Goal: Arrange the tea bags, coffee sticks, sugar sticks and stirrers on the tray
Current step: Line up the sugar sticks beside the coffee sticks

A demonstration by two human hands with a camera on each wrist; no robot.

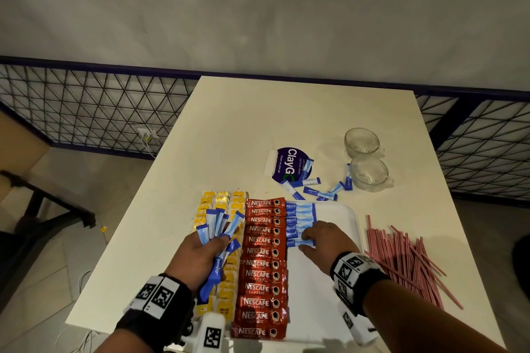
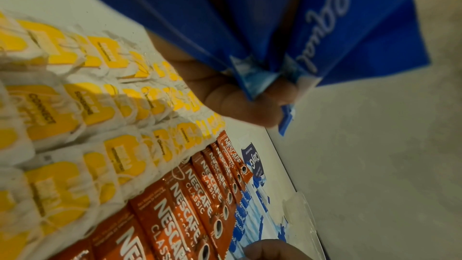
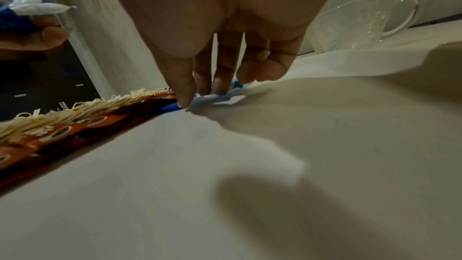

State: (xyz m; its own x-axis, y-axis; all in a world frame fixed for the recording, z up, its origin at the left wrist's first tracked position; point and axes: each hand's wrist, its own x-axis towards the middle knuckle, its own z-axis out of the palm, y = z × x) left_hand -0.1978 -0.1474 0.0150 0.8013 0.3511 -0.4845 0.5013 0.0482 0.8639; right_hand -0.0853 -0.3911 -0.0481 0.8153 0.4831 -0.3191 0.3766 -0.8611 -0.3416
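Note:
A white tray [image 1: 338, 218] carries columns of yellow tea bags [image 1: 218, 200] on its left and a column of red coffee sticks [image 1: 262, 264] in the middle. Right of the coffee lies a short row of blue sugar sticks [image 1: 299, 218]. My left hand [image 1: 212, 243] hovers over the tea bags [image 2: 62, 126] and grips a fanned bundle of blue sugar sticks [image 2: 325, 27]. My right hand [image 1: 308, 241] reaches down with straight fingers [image 3: 220, 86], touching the nearest sugar stick of the row, beside the coffee sticks [image 3: 62, 131]. Pink stirrers [image 1: 401, 261] lie heaped on the table right of the tray.
Several loose sugar sticks [image 1: 318, 192] lie on the cream table [image 1: 258, 123] beyond the tray, near a round blue sticker [image 1: 289, 165]. Two glass cups [image 1: 362, 141] [image 1: 370, 173] stand at the back right. The tray's right half [image 3: 250, 165] is bare.

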